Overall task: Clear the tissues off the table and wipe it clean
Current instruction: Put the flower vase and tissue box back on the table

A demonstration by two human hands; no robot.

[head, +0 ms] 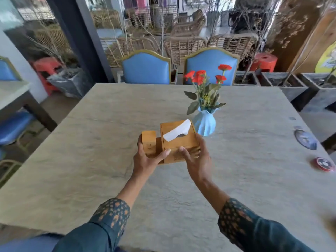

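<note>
Fingers (pixel 164 154) of the left hand (pixel 145 160) curl around the near left side of a wooden tissue box (pixel 179 140), thumb laid across its near face; the grip is closed on the wood. Attached on the box's left is a smaller wooden compartment (pixel 149 142), against which the left palm rests. One white tissue (pixel 177 132) protrudes from the slot in the lid. At the box's right, the right hand (pixel 197 160) clasps the near right corner, fingers wrapped over the side and thumb on the near face. Just beyond the box, to the right, stands a blue vase (pixel 204 124) of red flowers (pixel 200 77). Near the right edge of the stone table (pixel 91 160) lie a dark round coaster (pixel 305 139) and, nearer, a red round coaster (pixel 323 164). Two blue chairs (pixel 146 70) stand at the far side.
</note>
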